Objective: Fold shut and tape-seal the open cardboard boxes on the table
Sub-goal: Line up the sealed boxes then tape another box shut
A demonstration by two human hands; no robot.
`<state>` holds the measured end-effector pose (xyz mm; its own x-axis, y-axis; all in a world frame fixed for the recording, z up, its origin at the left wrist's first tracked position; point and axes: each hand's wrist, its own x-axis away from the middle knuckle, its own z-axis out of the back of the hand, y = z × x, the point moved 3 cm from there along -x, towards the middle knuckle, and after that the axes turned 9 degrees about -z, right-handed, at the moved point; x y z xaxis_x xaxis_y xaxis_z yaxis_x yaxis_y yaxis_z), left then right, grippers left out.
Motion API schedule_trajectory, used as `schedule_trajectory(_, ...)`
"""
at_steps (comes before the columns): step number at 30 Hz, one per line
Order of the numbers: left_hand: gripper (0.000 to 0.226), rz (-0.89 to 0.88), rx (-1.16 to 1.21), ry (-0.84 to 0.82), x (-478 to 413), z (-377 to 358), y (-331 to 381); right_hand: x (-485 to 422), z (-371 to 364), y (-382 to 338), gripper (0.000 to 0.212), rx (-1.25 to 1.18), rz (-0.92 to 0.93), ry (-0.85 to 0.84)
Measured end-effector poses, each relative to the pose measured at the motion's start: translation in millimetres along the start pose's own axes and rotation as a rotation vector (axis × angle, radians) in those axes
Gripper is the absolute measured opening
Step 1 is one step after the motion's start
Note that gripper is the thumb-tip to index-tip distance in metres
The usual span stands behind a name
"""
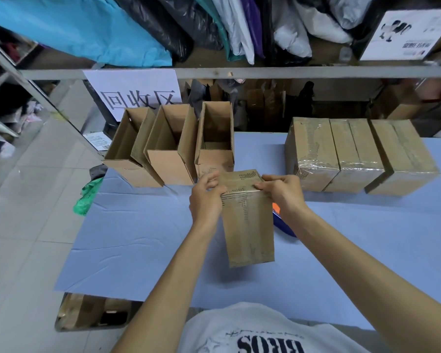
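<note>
A white shirt (252, 332) with dark lettering fills the near edge. Beyond it a smooth pale blue cloth (138, 245) covers the table, with wide bare stretches to the left and right of the arms. At the middle lies the long brown cardboard box (250, 233), closed, with glossy clear tape across its far end. The left hand (206, 197) curls round that end's left side and the right hand (280, 192) pinches its right corner. A blue and orange thing (281, 224) is half hidden behind the box. Farther left, three open boxes (171, 146) stand upright and touching at the table's corner, showing bare cardboard walls inside. Farther right, three taped boxes (357, 154) sit side by side. Behind them is a paper sign (135, 95) on a grey shelf rail (265, 72).
</note>
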<state>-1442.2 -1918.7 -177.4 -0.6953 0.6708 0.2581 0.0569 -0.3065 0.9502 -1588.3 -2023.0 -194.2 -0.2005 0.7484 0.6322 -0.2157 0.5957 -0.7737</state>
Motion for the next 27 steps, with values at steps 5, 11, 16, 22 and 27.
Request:
schedule_trajectory(5, 0.029, 0.036, -0.011, 0.028, -4.0, -1.2, -0.1, -1.3, 0.8, 0.2, 0.008, 0.094, 0.077, 0.043)
schedule_trajectory(11, 0.026, -0.012, -0.014, 0.032, -5.0, -0.5, -3.6, -0.6, 7.3, -4.4, 0.011, 0.213, 0.191, 0.03)
schedule_trajectory(16, 0.039, 0.056, 0.065, 0.0, -14.2, 3.4, -4.1, -0.6, 7.7, -2.6, 0.011, 0.275, 0.216, 0.002)
schedule_trajectory(22, 0.019, -0.022, -0.016, 0.025, -8.2, 2.9, -4.2, 8.4, 11.8, -6.4, 0.03, 0.136, 0.141, -0.061)
schedule_trajectory(27, 0.021, -0.162, -0.113, 0.02, -10.0, 3.4, -3.0, 6.9, 12.8, -14.9, 0.025, 0.106, 0.103, -0.099)
